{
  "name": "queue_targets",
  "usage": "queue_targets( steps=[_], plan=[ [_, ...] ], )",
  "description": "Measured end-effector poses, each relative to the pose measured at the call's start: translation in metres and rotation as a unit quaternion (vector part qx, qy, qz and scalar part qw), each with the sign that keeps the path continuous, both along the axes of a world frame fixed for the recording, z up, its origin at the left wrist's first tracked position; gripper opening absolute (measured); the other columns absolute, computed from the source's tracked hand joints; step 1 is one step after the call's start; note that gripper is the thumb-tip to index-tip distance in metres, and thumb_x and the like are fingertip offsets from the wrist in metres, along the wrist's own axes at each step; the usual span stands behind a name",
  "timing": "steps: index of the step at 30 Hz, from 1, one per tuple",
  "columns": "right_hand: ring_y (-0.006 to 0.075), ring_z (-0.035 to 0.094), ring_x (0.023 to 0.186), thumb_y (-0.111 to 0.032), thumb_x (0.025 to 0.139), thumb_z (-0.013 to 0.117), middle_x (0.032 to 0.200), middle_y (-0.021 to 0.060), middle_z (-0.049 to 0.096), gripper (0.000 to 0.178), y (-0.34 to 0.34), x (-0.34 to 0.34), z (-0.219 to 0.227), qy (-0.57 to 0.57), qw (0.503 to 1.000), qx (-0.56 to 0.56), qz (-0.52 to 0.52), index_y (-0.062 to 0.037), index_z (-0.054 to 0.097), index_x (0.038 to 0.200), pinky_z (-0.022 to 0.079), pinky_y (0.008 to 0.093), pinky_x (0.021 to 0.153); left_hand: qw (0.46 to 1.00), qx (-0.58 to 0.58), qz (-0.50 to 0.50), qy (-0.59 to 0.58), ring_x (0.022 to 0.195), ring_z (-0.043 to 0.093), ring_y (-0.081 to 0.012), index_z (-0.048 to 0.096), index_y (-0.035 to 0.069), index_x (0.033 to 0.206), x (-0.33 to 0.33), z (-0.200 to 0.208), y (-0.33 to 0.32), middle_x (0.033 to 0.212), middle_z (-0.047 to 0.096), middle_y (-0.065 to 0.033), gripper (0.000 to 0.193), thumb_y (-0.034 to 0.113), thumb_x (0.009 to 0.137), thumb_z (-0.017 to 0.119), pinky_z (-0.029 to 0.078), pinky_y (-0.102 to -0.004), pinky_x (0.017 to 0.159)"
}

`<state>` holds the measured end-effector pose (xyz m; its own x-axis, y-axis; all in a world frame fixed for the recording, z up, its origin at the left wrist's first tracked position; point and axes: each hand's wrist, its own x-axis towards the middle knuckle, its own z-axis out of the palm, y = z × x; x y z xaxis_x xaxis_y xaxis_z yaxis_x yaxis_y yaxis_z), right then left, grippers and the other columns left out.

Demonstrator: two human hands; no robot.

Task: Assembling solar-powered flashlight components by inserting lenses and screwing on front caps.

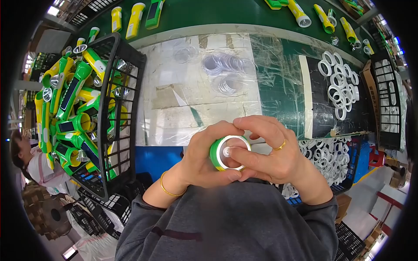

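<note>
In front of my chest, my left hand [207, 150] wraps around the head of a green-and-yellow flashlight [215, 155], whose face points up at me. A white ring [223, 142] lies around the rim of that face, with the reflector and a small bright bulb part inside it. My right hand [272, 152] closes on the flashlight from the other side. One of its digits presses at the middle of the face, and another reaches over to my left hand. The flashlight's body is hidden below my hands.
Left stands a black crate [114, 87] heaped with flashlights. Thin clear discs [230, 65] lie on the worktop [165, 117]. White rings [339, 85] rest on a black board, and more fill a blue basket [352, 167] below. Flashlights [135, 21] line the green far surface. A person [32, 161] is at far left.
</note>
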<state>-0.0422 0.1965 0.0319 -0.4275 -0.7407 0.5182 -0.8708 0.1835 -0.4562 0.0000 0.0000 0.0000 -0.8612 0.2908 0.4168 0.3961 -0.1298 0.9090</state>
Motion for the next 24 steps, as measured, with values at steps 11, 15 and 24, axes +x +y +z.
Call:
queue_targets(
  steps=[11, 15, 24],
  plan=[
    [0.0108, 0.059, 0.071, -0.008, 0.083, 0.065, 0.102, 0.0071, 0.059, 0.030, 0.014, -0.096, -0.067, -0.371, 0.849, -0.160, -0.341, -0.0012, 0.062, 0.112, 0.047, 0.0218, 0.057, 0.995, 0.079, 0.032, -0.049, 0.069, 0.059, -0.0208, 0.041, 0.005, 0.114, -0.001, -0.003, -0.009, 0.088, 0.058, -0.0205, 0.056, 0.041, 0.077, 0.066, 0.048, -0.0276, 0.059],
    [0.0122, 0.056, 0.065, -0.013, 0.078, 0.072, 0.089, 0.0079, 0.059, 0.034, -0.006, -0.118, -0.084, -0.167, 0.922, 0.028, -0.349, -0.0048, 0.063, 0.109, 0.047, 0.0258, 0.061, 0.997, 0.045, 0.056, -0.014, 0.068, 0.059, -0.0191, 0.041, 0.006, 0.114, -0.006, -0.006, -0.013, 0.086, 0.058, -0.0191, 0.056, 0.043, 0.079, 0.065, 0.047, -0.0269, 0.057],
    [0.0048, 0.049, 0.049, -0.007, 0.082, 0.068, 0.073, 0.0021, 0.057, 0.015, -0.008, -0.075, -0.028, -0.557, 0.760, -0.227, -0.245, 0.0008, 0.061, 0.093, 0.035, 0.0189, 0.039, 0.996, 0.047, 0.067, 0.022, 0.070, 0.057, -0.0176, 0.039, 0.002, 0.118, -0.008, -0.011, -0.012, 0.089, 0.057, -0.0192, 0.060, 0.038, 0.080, 0.068, 0.046, -0.0267, 0.060]
  ],
)
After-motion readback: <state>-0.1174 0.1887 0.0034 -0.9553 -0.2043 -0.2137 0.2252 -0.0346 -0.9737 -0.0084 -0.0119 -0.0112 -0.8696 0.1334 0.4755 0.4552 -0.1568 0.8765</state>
